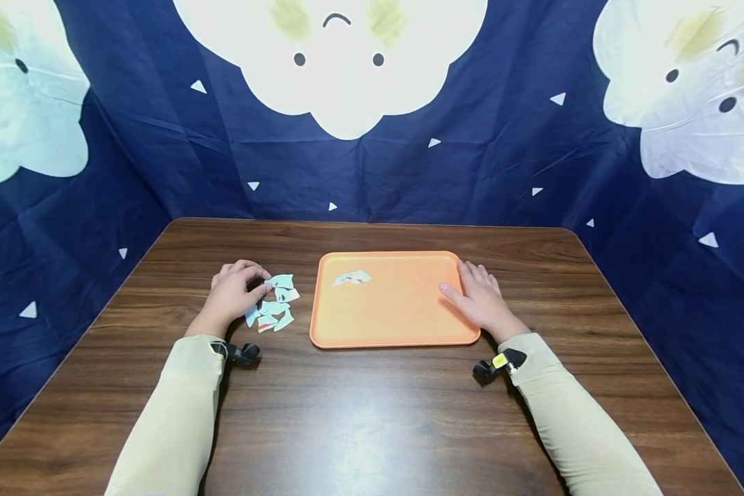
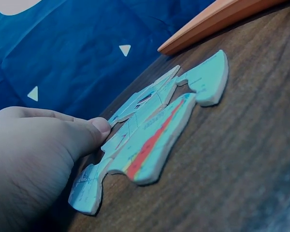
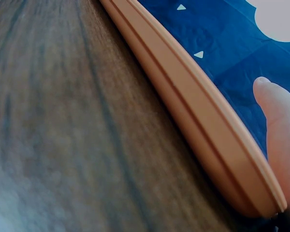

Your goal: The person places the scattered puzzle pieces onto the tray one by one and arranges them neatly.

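Note:
Several pale blue-green puzzle pieces lie close together on the left of the table, and some have red or dark markings. My left hand is at their left side, pinching the edge of the farthest puzzle piece between thumb and forefinger. In the left wrist view the thumb is right at the edge of the pieces. One more puzzle piece lies on the orange tray, toward its far left corner. My right hand rests at the tray's right edge, fingers straight along the outside, thumb over the rim.
The brown wooden table carries everything. A dark blue cloth with white clouds and triangles hangs behind it and at both sides. Each wrist wears a small black camera.

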